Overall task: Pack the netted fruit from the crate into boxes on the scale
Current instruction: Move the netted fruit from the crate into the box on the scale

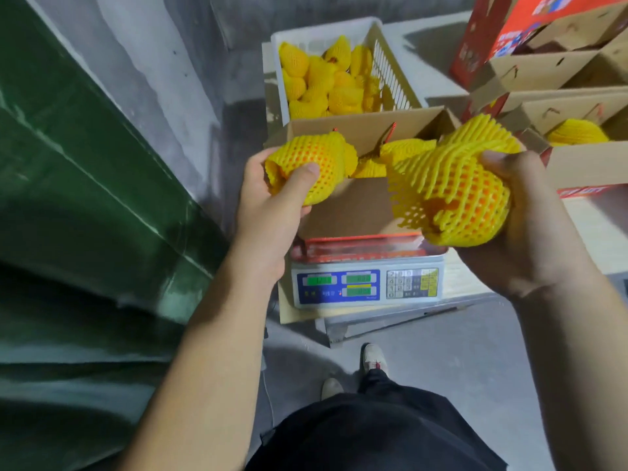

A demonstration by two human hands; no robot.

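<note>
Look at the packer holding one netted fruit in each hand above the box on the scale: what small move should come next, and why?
Probably lower the left hand and set its netted fruit into the open box on the scale. Both hands already hold fruit over it, the right hand gripping another, and bare cardboard floor shows below.

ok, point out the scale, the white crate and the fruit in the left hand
scale (368, 283): head view, front display panel.
white crate (394, 69): head view, slatted right wall.
fruit in the left hand (314, 161): head view, netted side above the thumb.
</note>
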